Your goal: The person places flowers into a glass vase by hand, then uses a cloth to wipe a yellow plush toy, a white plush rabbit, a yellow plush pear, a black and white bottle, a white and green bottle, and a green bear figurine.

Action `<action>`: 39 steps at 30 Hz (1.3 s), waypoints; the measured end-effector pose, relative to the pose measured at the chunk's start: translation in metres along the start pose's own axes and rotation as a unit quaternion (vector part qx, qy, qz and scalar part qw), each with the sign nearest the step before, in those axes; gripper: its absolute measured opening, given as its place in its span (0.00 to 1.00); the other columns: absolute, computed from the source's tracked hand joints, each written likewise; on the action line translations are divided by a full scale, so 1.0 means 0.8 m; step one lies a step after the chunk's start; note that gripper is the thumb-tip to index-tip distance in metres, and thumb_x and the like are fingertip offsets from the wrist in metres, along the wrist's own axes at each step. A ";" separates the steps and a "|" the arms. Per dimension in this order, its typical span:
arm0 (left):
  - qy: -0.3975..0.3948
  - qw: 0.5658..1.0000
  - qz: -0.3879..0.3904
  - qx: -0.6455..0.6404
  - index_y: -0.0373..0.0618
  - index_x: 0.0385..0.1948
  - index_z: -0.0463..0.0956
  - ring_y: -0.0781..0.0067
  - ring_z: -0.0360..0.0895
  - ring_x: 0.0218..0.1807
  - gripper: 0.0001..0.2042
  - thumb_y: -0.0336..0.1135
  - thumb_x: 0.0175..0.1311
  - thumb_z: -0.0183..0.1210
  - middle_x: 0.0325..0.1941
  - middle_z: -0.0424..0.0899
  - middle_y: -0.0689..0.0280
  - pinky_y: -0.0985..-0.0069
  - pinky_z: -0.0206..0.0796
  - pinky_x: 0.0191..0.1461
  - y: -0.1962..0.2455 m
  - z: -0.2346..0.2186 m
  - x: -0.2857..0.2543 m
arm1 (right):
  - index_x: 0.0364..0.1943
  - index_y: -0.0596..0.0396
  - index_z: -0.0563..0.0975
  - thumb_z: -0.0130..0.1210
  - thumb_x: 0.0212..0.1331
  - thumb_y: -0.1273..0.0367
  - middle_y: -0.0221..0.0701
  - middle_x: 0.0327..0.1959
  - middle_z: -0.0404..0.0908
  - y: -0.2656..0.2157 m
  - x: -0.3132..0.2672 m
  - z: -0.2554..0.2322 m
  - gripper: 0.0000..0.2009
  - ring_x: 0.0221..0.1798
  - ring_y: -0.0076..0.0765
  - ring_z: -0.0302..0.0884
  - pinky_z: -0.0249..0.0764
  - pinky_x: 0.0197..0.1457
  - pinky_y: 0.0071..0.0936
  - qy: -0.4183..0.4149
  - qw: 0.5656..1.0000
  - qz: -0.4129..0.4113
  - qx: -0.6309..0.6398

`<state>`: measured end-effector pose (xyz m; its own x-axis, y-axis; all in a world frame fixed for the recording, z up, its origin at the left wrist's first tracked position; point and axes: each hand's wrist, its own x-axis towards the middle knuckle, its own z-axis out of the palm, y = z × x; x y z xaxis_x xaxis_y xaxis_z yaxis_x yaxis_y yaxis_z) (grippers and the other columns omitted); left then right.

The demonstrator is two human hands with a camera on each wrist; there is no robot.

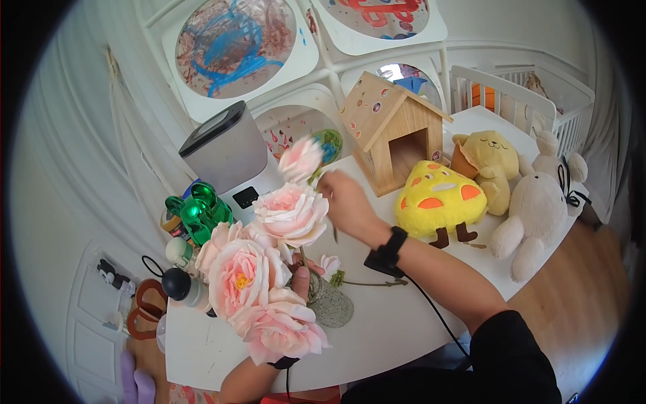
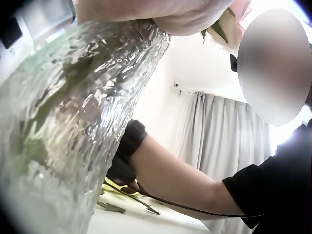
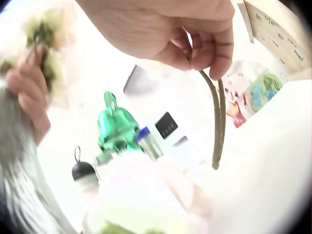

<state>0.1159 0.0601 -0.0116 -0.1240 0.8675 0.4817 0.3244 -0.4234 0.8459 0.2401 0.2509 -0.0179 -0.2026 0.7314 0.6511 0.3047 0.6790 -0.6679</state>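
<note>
In the head view my left hand (image 1: 301,281) grips the neck of a textured glass vase (image 1: 330,304), which leans to the left. Several large pink artificial roses (image 1: 243,277) stand out of its mouth and hide part of that hand. Up close in the left wrist view, green stems show through the vase (image 2: 73,112) wall. My right hand (image 1: 346,205) is raised behind the roses, and a blurred pink rose (image 1: 301,160) is at its fingertips. In the right wrist view the thumb and fingers pinch a brown-green stem (image 3: 218,122) that hangs down as two strands.
A cut stem (image 1: 373,283) lies on the white table (image 1: 383,316) beside the vase. Behind stand a wooden house (image 1: 377,128), a yellow plush (image 1: 441,202) and other soft toys. To the left are a shiny green figure (image 1: 205,212), a black-topped bottle (image 1: 178,284) and a grey appliance (image 1: 222,151).
</note>
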 end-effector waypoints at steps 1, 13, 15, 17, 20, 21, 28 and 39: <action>0.015 1.000 0.007 0.019 0.43 0.49 0.72 0.71 0.79 0.43 0.10 0.39 0.77 0.51 0.40 0.79 0.64 0.73 0.69 0.51 0.005 0.003 0.000 | 0.46 0.60 0.80 0.60 0.62 0.74 0.45 0.40 0.85 -0.008 0.008 -0.018 0.10 0.39 0.49 0.84 0.79 0.46 0.39 0.094 0.993 -0.038 0.059; 0.091 0.989 0.020 0.114 0.45 0.38 0.80 0.73 0.78 0.36 0.06 0.36 0.70 0.63 0.37 0.83 0.69 0.74 0.70 0.43 0.009 -0.002 -0.002 | 0.51 0.60 0.78 0.57 0.66 0.74 0.37 0.49 0.82 -0.124 -0.016 -0.205 0.11 0.48 0.34 0.82 0.80 0.54 0.33 -0.120 0.897 -0.120 0.408; 0.081 0.987 0.032 0.135 0.45 0.38 0.80 0.72 0.78 0.37 0.06 0.36 0.70 0.63 0.38 0.83 0.69 0.73 0.70 0.44 0.005 -0.008 -0.005 | 0.49 0.61 0.78 0.61 0.61 0.72 0.42 0.47 0.82 -0.129 -0.029 -0.183 0.13 0.45 0.44 0.81 0.79 0.52 0.36 -0.136 0.891 -0.187 0.392; 0.072 0.981 0.055 0.171 0.44 0.39 0.80 0.70 0.78 0.39 0.06 0.35 0.69 0.63 0.39 0.83 0.68 0.72 0.70 0.46 0.004 -0.011 -0.001 | 0.46 0.62 0.78 0.65 0.55 0.70 0.47 0.45 0.83 -0.135 -0.038 -0.161 0.16 0.43 0.54 0.80 0.78 0.50 0.39 -0.151 0.880 -0.254 0.371; 0.067 0.968 0.094 0.222 0.43 0.41 0.79 0.68 0.78 0.41 0.07 0.34 0.69 0.63 0.41 0.83 0.66 0.71 0.69 0.48 0.008 0.002 0.047 | 0.56 0.59 0.74 0.69 0.53 0.64 0.44 0.55 0.78 -0.138 -0.036 -0.164 0.27 0.53 0.50 0.77 0.74 0.58 0.39 -0.236 0.899 -0.265 0.259; 0.067 0.963 0.107 0.237 0.43 0.42 0.79 0.67 0.78 0.42 0.07 0.34 0.69 0.63 0.42 0.83 0.65 0.70 0.69 0.49 0.007 0.000 0.045 | 0.67 0.55 0.69 0.71 0.54 0.59 0.38 0.67 0.73 -0.138 -0.035 -0.167 0.36 0.65 0.42 0.73 0.70 0.66 0.38 -0.316 0.907 -0.233 0.152; 0.088 0.923 0.170 0.333 0.40 0.46 0.79 0.61 0.78 0.49 0.10 0.32 0.67 0.63 0.46 0.83 0.61 0.66 0.69 0.55 -0.015 -0.024 0.015 | 0.49 0.64 0.74 0.66 0.46 0.74 0.50 0.44 0.78 -0.134 -0.043 -0.176 0.23 0.50 0.63 0.74 0.74 0.53 0.42 -0.159 0.890 -0.302 0.301; 0.107 0.842 0.265 0.458 0.36 0.51 0.78 0.53 0.78 0.58 0.15 0.29 0.65 0.63 0.53 0.83 0.55 0.60 0.68 0.63 -0.048 -0.040 -0.042 | 0.54 0.60 0.76 0.69 0.55 0.66 0.43 0.51 0.81 -0.108 -0.041 -0.106 0.23 0.53 0.46 0.79 0.74 0.59 0.33 -0.316 0.896 -0.118 0.288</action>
<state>0.0775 0.0384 -0.0528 0.1311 0.5111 0.8495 0.9621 -0.2722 0.0153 0.2990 0.1629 0.0487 -0.7408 0.3283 0.5861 -0.3110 0.6058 -0.7324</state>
